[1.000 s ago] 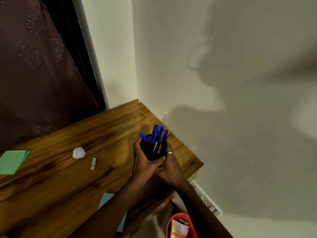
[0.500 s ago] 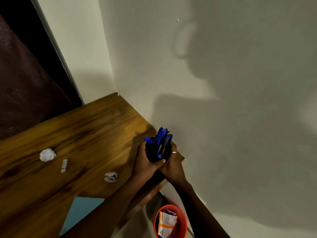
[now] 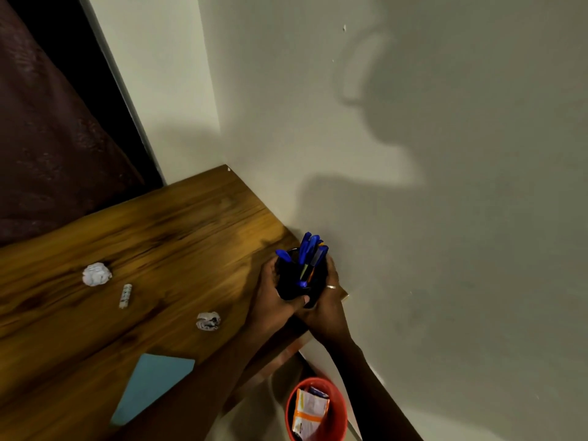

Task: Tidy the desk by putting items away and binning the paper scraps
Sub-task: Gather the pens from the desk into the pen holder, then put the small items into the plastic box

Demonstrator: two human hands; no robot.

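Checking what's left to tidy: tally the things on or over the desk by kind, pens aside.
Crumpled paper balls: 2
Small white roll: 1
Blue sheet: 1
Pen cup, held by the left hand and right hand: 1
Total: 5

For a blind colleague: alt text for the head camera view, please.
Left hand and right hand grip a black pen holder of blue pens at the desk edge by the wall. Two paper scraps, a small roll and a blue sheet lie on the desk; an orange bin stands below.
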